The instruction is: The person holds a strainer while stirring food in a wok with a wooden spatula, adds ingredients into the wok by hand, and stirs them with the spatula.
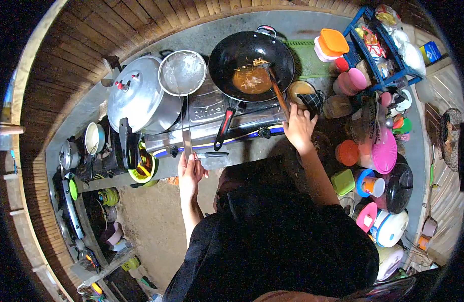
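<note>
My left hand (pixel 190 172) is closed round the long handle of a metal strainer (pixel 182 73), whose round mesh is level with the stove, between the pressure cooker and the wok. A black wok (pixel 224 56) on the stove holds brown liquid with pale shreds in it. A wooden-handled spatula (pixel 278 93) leans in the wok. My right hand (pixel 299 127) is at the lower end of its handle, beside a dark checked cloth (pixel 312 102) and a bowl of tan liquid (pixel 298 90). Whether its fingers grip the handle is unclear.
On the left stands a large pressure cooker (pixel 136 95) with a black handle. A knife (pixel 212 154) lies at the counter edge near my left hand. Several tubs and lids, a pink lid (pixel 384 152) among them, crowd the right. A blue rack (pixel 388 80) stands behind.
</note>
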The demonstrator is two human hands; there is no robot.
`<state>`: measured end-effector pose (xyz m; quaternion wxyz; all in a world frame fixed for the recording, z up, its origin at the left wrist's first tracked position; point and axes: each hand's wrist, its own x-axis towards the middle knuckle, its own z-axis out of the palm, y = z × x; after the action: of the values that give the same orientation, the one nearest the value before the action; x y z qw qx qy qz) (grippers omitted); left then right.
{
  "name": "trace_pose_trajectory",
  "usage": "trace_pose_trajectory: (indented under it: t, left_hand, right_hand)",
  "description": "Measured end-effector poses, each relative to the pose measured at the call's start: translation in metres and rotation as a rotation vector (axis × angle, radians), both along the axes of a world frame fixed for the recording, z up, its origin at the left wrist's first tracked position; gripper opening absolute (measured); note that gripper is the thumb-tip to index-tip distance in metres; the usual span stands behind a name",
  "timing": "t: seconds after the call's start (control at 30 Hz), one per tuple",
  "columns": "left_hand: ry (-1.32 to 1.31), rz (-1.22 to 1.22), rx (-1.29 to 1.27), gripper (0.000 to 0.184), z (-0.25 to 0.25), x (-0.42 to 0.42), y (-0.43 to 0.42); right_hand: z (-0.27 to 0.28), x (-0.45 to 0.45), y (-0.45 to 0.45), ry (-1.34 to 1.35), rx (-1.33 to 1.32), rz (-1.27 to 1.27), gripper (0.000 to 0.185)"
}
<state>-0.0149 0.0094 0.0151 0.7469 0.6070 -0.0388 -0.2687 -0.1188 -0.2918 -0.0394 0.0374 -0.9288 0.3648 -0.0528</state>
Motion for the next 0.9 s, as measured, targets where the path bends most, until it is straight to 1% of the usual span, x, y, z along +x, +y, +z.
trace_pose_trajectory:
  t: [0.1, 0.13, 0.17, 0.27, 0.37, 0.43, 0.5, 0.53, 0.77, 0.83, 0.87, 0.9]
  left_hand:
    - [0.004, 0.001, -0.009, 0.012, 0.0, 0.0, 0.0]
    - [0.008, -0.003, -0.015, 0.012, 0.0, 0.0, 0.0]
    - [0.007, -0.004, -0.015, 0.012, -0.001, 0.0, 0.001]
    - [0.006, -0.025, -0.02, 0.012, -0.004, 0.0, 0.001]
    - [0.005, -0.02, -0.014, 0.013, -0.005, -0.001, 0.0]
    - [-0.001, -0.019, -0.012, 0.013, -0.005, -0.001, 0.0]
    - [-0.007, -0.018, -0.007, 0.014, -0.005, -0.003, 0.001]
    - [-0.013, -0.018, -0.001, 0.014, -0.005, -0.003, 0.002]
    - [-0.021, 0.018, 0.008, 0.013, -0.005, -0.007, 0.003]
    - [-0.013, 0.006, 0.014, 0.012, -0.004, -0.007, 0.005]
    - [-0.014, 0.007, 0.015, 0.012, -0.004, -0.007, 0.007]
    - [-0.025, 0.003, 0.029, 0.012, -0.005, -0.007, 0.007]
  right_hand:
    - [-0.008, -0.002, -0.005, -0.015, 0.056, -0.07, 0.054]
    - [-0.005, -0.005, -0.006, -0.087, 0.04, -0.05, 0.049]
    - [-0.006, -0.007, -0.009, -0.088, 0.039, -0.052, 0.049]
    - [-0.013, -0.011, -0.022, -0.338, 0.01, 0.016, 0.041]
    - [0.01, -0.02, -0.029, -0.293, 0.079, 0.026, 0.04]
    - [0.021, -0.031, -0.027, -0.268, 0.067, 0.01, 0.038]
    - [0.029, -0.045, -0.022, -0.371, -0.045, 0.077, 0.036]
    - [0.035, -0.051, -0.02, -0.306, -0.011, 0.051, 0.037]
    - [0.05, -0.078, 0.003, -0.283, 0.068, 0.124, 0.04]
    - [0.047, -0.075, 0.007, -0.342, 0.159, 0.166, 0.04]
    - [0.045, -0.069, 0.009, -0.344, 0.16, 0.166, 0.04]
    - [0.041, -0.059, 0.01, -0.411, 0.242, 0.188, 0.04]
